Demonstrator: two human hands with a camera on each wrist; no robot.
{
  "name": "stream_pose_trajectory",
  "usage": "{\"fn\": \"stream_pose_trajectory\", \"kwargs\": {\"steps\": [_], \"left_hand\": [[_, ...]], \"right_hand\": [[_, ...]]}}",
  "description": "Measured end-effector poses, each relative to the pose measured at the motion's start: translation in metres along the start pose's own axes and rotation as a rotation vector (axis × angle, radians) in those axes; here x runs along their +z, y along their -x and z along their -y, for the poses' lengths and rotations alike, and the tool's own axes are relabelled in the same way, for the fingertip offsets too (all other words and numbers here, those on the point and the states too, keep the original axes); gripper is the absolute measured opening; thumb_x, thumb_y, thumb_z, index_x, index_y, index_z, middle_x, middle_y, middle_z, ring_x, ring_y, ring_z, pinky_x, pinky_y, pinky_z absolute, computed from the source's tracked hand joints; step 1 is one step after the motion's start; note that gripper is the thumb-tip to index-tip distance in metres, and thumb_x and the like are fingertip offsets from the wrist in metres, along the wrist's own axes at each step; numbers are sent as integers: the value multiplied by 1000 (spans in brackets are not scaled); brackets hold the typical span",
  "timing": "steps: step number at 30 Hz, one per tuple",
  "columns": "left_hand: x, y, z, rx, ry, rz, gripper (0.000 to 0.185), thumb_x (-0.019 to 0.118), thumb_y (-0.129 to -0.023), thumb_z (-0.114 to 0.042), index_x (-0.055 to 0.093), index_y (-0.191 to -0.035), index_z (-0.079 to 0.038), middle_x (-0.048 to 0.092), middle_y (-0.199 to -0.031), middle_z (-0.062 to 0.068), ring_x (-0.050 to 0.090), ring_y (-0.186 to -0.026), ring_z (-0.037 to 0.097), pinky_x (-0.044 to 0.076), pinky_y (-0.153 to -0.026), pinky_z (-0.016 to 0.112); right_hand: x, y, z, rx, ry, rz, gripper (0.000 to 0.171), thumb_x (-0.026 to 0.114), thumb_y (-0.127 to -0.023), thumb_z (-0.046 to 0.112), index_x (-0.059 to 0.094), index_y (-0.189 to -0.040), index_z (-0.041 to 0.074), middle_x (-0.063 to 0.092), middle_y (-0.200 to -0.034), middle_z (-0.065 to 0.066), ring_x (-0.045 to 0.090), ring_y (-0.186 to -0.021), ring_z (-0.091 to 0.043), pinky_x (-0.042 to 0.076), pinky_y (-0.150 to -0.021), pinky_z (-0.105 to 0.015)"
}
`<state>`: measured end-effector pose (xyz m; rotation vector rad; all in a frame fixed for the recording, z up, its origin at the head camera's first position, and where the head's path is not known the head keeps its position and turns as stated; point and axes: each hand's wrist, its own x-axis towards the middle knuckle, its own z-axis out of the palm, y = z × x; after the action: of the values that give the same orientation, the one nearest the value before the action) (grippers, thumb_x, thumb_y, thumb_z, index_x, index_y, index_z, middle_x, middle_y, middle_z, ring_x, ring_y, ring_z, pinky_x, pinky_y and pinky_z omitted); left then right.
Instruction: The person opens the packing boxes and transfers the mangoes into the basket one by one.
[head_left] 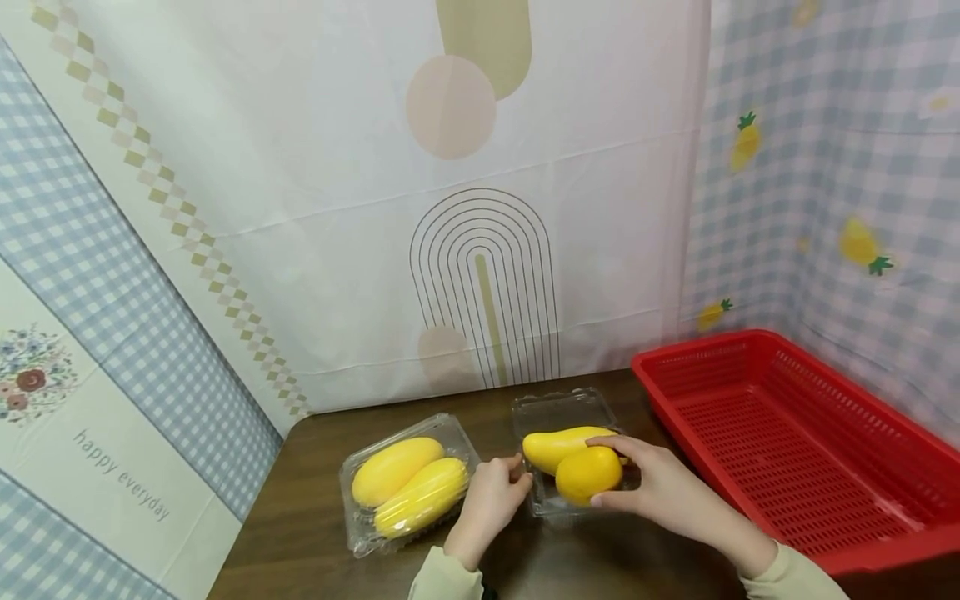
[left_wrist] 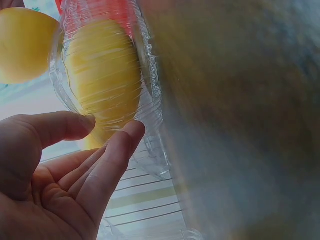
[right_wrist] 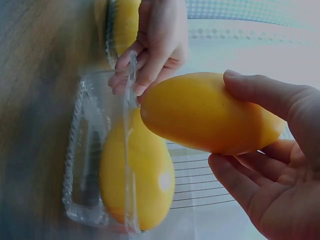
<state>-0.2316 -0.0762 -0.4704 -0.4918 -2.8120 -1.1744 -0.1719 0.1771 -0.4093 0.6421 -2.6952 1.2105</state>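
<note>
My right hand (head_left: 663,492) grips a yellow mango (head_left: 588,475), thumb on one side and fingers on the other. The mango is held over a clear plastic clamshell box (head_left: 566,408) with its lid raised at the back. Inside that box lies another mango (head_left: 555,448), partly hidden by the held one in the head view. At the box's left side, my left hand (head_left: 489,500) pinches the rim between thumb and fingers. The right wrist view shows the left fingers on the plastic edge beside the lying mango (right_wrist: 155,175).
Left of my left hand, a second clear clamshell box (head_left: 347,487) contains two yellow mangoes (head_left: 397,471). A large red plastic basket (head_left: 780,467) stands at the right. Dark wooden tabletop (head_left: 288,517) lies underneath, with a patterned cloth (head_left: 337,292) hanging behind.
</note>
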Motion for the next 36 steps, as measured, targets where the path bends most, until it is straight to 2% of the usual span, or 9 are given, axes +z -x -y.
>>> {"fn": "stream_pose_trajectory", "kwargs": {"steps": [4, 9, 14, 21, 25, 33, 36], "left_hand": [[0, -1, 0, -11, 8, 13, 41, 67, -92, -15, 67, -125, 9, 45, -52, -9, 29, -40, 6, 26, -41, 23], [1, 0, 2, -9, 5, 10, 40, 68, -92, -15, 67, -124, 9, 48, -53, -10, 32, -41, 6, 28, -42, 23], [0, 0, 1, 7, 6, 13, 40, 68, -93, -15, 66, -125, 9, 47, -53, -10, 33, -40, 6, 28, -41, 23], [0, 0, 0, 11, 9, 7, 40, 67, -93, -14, 66, -126, 9, 51, -55, -10, 33, -40, 5, 29, -40, 22], [-1, 1, 0, 26, 7, 0, 40, 67, -93, -14, 66, -126, 9, 47, -53, -11, 31, -39, 4, 27, -40, 22], [0, 0, -1, 25, 14, 7, 40, 66, -93, -13, 65, -127, 10, 49, -53, -10, 31, -39, 4, 26, -41, 21], [0, 1, -1, 25, 13, 1, 40, 66, -93, -13, 65, -125, 10, 50, -53, -10, 31, -40, 4, 27, -41, 21]], "right_hand": [[-9, 2, 4, 6, -29, -3, 71, 84, -78, 45, 60, -136, 10, 64, -128, -8, 64, -102, -18, 56, -84, -33], [-24, 1, 10, -10, -27, -12, 70, 84, -79, 44, 60, -136, 11, 65, -126, -6, 64, -95, -13, 56, -79, -29], [-43, -3, 13, -15, 12, -56, 68, 84, -79, 43, 60, -136, 15, 67, -121, -3, 64, -92, -11, 55, -76, -28], [-69, -11, 9, 26, 78, -132, 74, 84, -78, 47, 58, -140, 15, 66, -124, -8, 65, -101, -23, 56, -78, -26], [-86, -14, 7, 51, 114, -170, 75, 82, -80, 49, 57, -141, 14, 65, -125, -12, 65, -102, -27, 56, -78, -30], [-122, -24, -12, 122, 184, -217, 77, 79, -84, 48, 52, -147, 13, 60, -132, -22, 54, -90, -29, 46, -66, -28], [-132, -27, -26, 156, 192, -221, 78, 78, -85, 48, 50, -148, 12, 58, -134, -25, 56, -96, -31, 45, -68, -24]]}}
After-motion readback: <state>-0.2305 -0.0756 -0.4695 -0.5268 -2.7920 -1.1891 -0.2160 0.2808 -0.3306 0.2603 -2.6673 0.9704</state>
